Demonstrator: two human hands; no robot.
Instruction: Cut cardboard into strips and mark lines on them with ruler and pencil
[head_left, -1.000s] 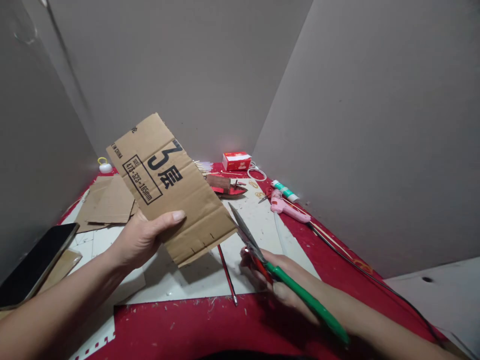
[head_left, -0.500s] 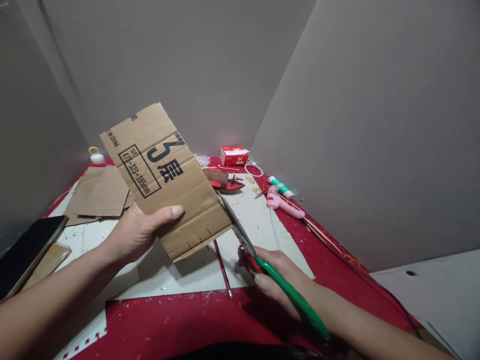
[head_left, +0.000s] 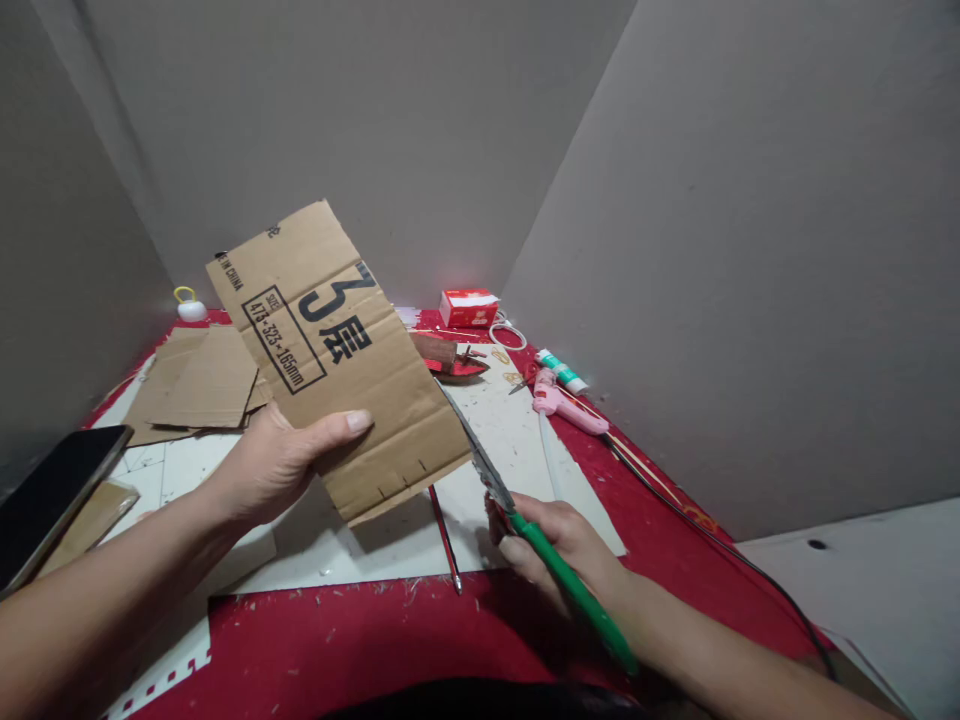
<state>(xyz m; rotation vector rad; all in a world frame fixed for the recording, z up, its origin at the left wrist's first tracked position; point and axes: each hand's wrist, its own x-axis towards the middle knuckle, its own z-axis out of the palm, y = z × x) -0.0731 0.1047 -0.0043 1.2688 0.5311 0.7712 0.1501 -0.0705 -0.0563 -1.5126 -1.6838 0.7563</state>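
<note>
My left hand [head_left: 300, 450] grips a piece of brown cardboard [head_left: 352, 380] by its lower left edge, thumb on the printed face and fingers hidden behind. The cardboard is held tilted above the table and bears black print, with short pen marks near its lower edge. My right hand [head_left: 555, 540] is closed around green-handled scissors [head_left: 577, 585]. Their blades lie along the cardboard's right edge, and the tip is partly hidden behind it. Under the cardboard, a red and black pencil [head_left: 446, 540] rests on white paper.
More cardboard pieces [head_left: 199, 380] and a black phone [head_left: 52, 500] lie at left. Behind are a small wooden boat-like model [head_left: 454, 360] and a red box [head_left: 469, 308]. A pink glue gun [head_left: 566, 405] with a black cable lies at right. Grey walls enclose the red table [head_left: 360, 650].
The scissors' handles have drawn closer together, and the right hand has closed further. The cardboard has shifted very slightly to the right in my left hand's grip.
</note>
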